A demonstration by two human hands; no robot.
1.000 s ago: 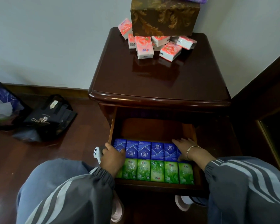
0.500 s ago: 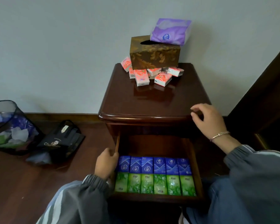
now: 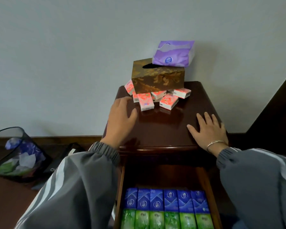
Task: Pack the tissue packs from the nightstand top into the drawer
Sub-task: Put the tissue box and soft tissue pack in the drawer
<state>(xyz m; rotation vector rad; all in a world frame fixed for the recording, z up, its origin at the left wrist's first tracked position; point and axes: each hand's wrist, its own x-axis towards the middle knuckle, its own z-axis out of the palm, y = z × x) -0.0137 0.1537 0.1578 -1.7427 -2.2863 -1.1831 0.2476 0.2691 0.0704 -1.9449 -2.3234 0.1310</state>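
Several pink tissue packs (image 3: pixel 146 102) lie in a loose heap at the back of the dark wooden nightstand top (image 3: pixel 160 128), partly under a gold patterned tissue box (image 3: pixel 157 77). My left hand (image 3: pixel 121 119) hovers over the left side of the top, fingers straight, its tips just left of the heap and holding nothing. Flat on the right side of the top rests my right hand (image 3: pixel 208 129), empty, with a bracelet at the wrist. Below, the open drawer (image 3: pixel 210 195) holds a row of blue packs (image 3: pixel 167 201) and a row of green packs (image 3: pixel 167 219).
A purple soft tissue pack (image 3: pixel 173 53) sits on the gold box. A black mesh waste bin (image 3: pixel 15 154) and a black bag (image 3: pixel 69 151) stand on the floor to the left. A dark wooden frame (image 3: pixel 274 111) rises at the right.
Both hands left the drawer and rose to the nightstand top: the right one now lies flat on it, the left reaches toward the pink packs. The view tilted upward.
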